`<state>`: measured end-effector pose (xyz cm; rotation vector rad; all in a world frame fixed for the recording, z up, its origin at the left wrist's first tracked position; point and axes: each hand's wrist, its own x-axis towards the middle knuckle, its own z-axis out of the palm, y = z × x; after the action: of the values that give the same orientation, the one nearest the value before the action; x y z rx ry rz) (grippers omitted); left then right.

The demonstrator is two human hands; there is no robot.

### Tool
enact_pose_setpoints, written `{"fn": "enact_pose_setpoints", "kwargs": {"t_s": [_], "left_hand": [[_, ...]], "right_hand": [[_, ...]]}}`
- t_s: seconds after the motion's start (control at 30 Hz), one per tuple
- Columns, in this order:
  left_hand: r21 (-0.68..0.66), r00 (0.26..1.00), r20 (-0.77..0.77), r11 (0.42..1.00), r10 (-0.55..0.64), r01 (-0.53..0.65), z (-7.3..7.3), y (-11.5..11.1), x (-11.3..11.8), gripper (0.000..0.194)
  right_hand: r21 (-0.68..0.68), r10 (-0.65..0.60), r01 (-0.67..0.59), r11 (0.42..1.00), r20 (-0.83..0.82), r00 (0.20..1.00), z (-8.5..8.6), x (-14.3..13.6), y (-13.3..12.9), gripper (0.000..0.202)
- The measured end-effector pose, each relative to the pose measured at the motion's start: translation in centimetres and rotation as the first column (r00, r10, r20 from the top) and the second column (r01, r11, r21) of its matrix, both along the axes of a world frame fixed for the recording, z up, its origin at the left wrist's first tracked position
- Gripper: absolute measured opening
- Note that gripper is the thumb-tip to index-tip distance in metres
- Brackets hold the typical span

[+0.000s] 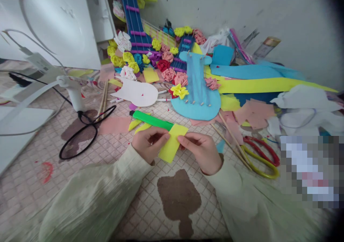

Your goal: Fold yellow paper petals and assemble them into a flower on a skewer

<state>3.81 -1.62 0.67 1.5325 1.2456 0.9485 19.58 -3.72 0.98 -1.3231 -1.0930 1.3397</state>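
Observation:
A small rectangle of yellow paper (172, 147) is held up, tilted, above the table in front of me. My left hand (149, 141) pinches its left edge between thumb and fingers. On the opposite edge, my right hand (201, 149) grips it the same way. Just behind the paper lies a green utility knife (152, 119), partly covered by the paper and my left hand. Beyond it sits a light blue paper guitar shape (196, 107) with strings and a yellow paper flower (179, 91) on its left side.
Red and yellow handled scissors (260, 163) and wooden sticks (232, 147) lie to the right. Pink paper pieces (254, 113) are stacked behind them. A black cable loop (60, 152) rests at left. Several crumpled paper flowers (128, 57) crowd the back by the wall.

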Motion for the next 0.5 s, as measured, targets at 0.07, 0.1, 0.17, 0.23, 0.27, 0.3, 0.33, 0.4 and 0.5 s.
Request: {"fn": "enact_pose_setpoints", "kwargs": {"t_s": [0.07,0.1,0.17,0.23,0.27,0.3,0.33,0.4,0.5], "left_hand": [[-0.011,1.000,0.008,1.000,0.008,-0.008,0.08,-0.02,0.02,0.020],[-0.016,1.000,0.009,1.000,0.009,-0.009,0.11,-0.04,0.02,0.019],[-0.012,1.000,0.005,1.000,0.017,-0.017,0.12,-0.09,0.02,0.020],[-0.006,0.999,0.001,0.999,0.036,-0.036,0.05,-0.12,0.01,0.020],[-0.002,0.999,0.001,0.999,0.046,-0.046,0.00,-0.13,0.00,0.019],[0.000,0.998,0.006,0.999,0.055,-0.055,-0.05,-0.14,0.00,0.019],[0.002,0.998,0.011,0.998,0.062,-0.062,-0.10,-0.14,0.00,0.019],[0.004,0.998,0.022,0.998,0.067,-0.067,-0.16,-0.14,0.02,0.019],[0.001,0.996,0.045,0.997,0.082,-0.082,-0.16,-0.09,0.06,0.017]], "right_hand": [[-0.001,-0.029,0.029,1.000,0.026,0.999,-0.07,-0.11,-0.11,0.017],[-0.001,-0.040,0.040,0.999,0.028,0.999,-0.14,-0.16,-0.15,0.017],[-0.009,-0.031,0.031,0.999,0.011,0.999,-0.27,-0.27,-0.23,0.018],[-0.028,0.004,-0.004,1.000,-0.010,1.000,-0.33,-0.42,-0.32,0.018],[-0.039,0.020,-0.021,0.999,-0.014,1.000,-0.31,-0.50,-0.37,0.018],[-0.048,0.031,-0.032,0.998,-0.013,0.999,-0.29,-0.57,-0.43,0.017],[-0.055,0.037,-0.037,0.998,-0.010,0.999,-0.25,-0.64,-0.48,0.016],[-0.061,0.029,-0.030,0.998,-0.012,0.999,-0.19,-0.75,-0.60,0.016],[-0.061,0.034,-0.038,0.997,-0.065,0.997,-0.24,-0.89,-0.79,0.014]]}}
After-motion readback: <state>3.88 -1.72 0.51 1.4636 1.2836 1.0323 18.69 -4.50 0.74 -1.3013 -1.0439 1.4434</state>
